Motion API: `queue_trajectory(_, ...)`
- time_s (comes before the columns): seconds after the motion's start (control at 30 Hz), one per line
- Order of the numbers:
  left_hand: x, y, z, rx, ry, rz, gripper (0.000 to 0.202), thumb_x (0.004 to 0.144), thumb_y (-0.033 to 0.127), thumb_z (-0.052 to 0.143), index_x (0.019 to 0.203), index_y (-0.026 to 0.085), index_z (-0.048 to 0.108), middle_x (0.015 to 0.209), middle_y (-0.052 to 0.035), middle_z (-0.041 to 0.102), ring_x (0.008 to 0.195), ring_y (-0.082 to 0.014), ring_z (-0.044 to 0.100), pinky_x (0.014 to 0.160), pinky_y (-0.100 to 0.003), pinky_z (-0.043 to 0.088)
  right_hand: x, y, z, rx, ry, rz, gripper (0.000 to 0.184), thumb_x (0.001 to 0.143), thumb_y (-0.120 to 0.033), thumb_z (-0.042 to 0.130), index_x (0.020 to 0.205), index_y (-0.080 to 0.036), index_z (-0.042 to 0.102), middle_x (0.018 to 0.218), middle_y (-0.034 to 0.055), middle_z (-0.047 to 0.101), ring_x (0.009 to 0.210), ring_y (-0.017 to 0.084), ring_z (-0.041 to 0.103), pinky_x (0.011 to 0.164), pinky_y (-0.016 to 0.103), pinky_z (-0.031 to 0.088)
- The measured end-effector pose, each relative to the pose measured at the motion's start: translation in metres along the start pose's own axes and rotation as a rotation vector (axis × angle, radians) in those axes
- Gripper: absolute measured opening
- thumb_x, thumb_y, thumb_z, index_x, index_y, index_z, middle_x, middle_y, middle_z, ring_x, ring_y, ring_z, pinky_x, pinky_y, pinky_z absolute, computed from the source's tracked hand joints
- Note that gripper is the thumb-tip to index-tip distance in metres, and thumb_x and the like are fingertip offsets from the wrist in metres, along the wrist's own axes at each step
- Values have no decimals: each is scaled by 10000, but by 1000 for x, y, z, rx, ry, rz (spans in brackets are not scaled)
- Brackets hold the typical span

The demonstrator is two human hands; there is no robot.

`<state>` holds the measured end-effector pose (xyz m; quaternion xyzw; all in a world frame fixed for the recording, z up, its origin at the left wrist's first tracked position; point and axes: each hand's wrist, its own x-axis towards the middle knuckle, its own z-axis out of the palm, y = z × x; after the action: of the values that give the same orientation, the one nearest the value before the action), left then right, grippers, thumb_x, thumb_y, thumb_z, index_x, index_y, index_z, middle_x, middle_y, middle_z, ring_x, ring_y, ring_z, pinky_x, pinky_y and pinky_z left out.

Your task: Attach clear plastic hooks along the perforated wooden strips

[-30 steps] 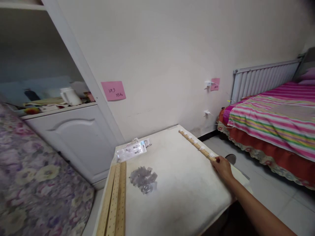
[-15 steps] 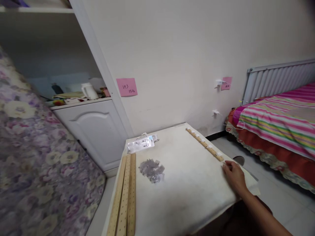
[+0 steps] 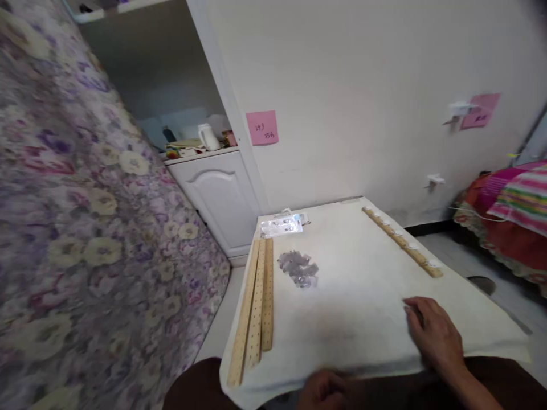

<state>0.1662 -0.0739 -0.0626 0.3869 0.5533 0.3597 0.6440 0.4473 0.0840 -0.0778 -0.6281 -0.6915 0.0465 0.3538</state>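
My right hand (image 3: 436, 336) lies palm down on the white cloth-covered table (image 3: 363, 296) near its front right edge, fingers flat and holding nothing. My left hand (image 3: 322, 390) shows partly at the table's front edge, low in view and blurred; its fingers look curled. A wooden strip with white clips (image 3: 401, 241) lies along the table's right side, apart from my right hand. A pile of small grey clips (image 3: 299, 269) sits left of the middle. Three perforated wooden strips (image 3: 256, 304) lie along the left edge.
A clear plastic packet (image 3: 282, 225) lies at the table's far left corner. A flowered mattress (image 3: 85, 228) leans at the left. A white cupboard (image 3: 217, 188) stands behind, with a pink note (image 3: 262, 127) on the wall. A striped bed (image 3: 513, 210) is at the right.
My right hand let go of the clipped wooden strip and drew back toward me over the cloth. The view swung left and down, and my left hand came into sight.
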Motion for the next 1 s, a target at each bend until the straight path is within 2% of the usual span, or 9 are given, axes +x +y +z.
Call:
queue_trajectory(0.1,-22,26,-14,97,61,53,226,719,345,607,857,171,569,658,20,624,530,-105,536,537,-218,385,-3,3,1,-33,-9,-38,259,824,-375,433,948,-211,589,972,69,617,915,245,578,856,384,441)
queue_trajectory(0.13,-29,34,-21,179,133,111,211,738,351,590,845,169,582,671,15,614,568,-119,548,555,-227,404,-3,4,1,-40,-9,-40,263,827,-381,427,947,-211,588,972,69,616,915,248,578,853,387,443)
queue_trajectory(0.2,-43,47,-38,415,385,233,221,811,368,514,880,179,604,707,0,609,659,-148,567,609,-246,425,-3,5,1,-49,-8,-43,273,830,-391,418,950,-215,588,973,69,616,914,253,578,843,392,446)
queue_trajectory(0.27,-55,54,-57,676,627,302,251,843,354,477,999,204,604,856,-30,628,770,-181,582,704,-289,449,-3,6,0,-49,-10,-42,280,829,-399,412,949,-218,589,969,69,616,910,256,579,831,393,449)
queue_trajectory(0.37,-65,54,-79,1028,850,318,221,833,325,495,989,211,605,949,-58,609,918,-233,565,816,-348,443,-3,6,0,-48,-12,-33,290,828,-415,403,946,-223,586,965,66,616,907,258,579,822,394,450)
queue_trajectory(0.47,-65,50,-87,1278,918,285,183,844,295,488,954,201,601,917,-60,589,895,-239,551,794,-354,440,-4,4,-1,-58,-18,-19,294,829,-426,395,944,-231,583,967,61,615,905,258,577,816,393,453)
queue_trajectory(0.6,-54,50,-81,1459,975,258,170,855,264,479,956,186,591,891,-61,572,854,-232,540,767,-348,421,-5,1,-3,-56,-22,-20,292,830,-424,389,939,-235,583,979,61,619,910,258,581,814,390,457)
queue_trajectory(0.83,-43,61,-73,1553,1090,140,108,821,255,504,829,182,584,821,-53,574,797,-232,545,733,-346,380,-5,-1,-5,-43,-24,-2,294,821,-425,391,925,-238,592,971,67,632,898,266,593,782,387,463)
queue_trajectory(1.0,-43,68,-54,1546,1092,160,119,826,255,495,833,182,590,809,-54,576,782,-224,550,728,-344,375,-5,4,-2,-34,-39,-23,282,816,-419,397,920,-245,592,967,62,633,891,258,596,795,384,460)
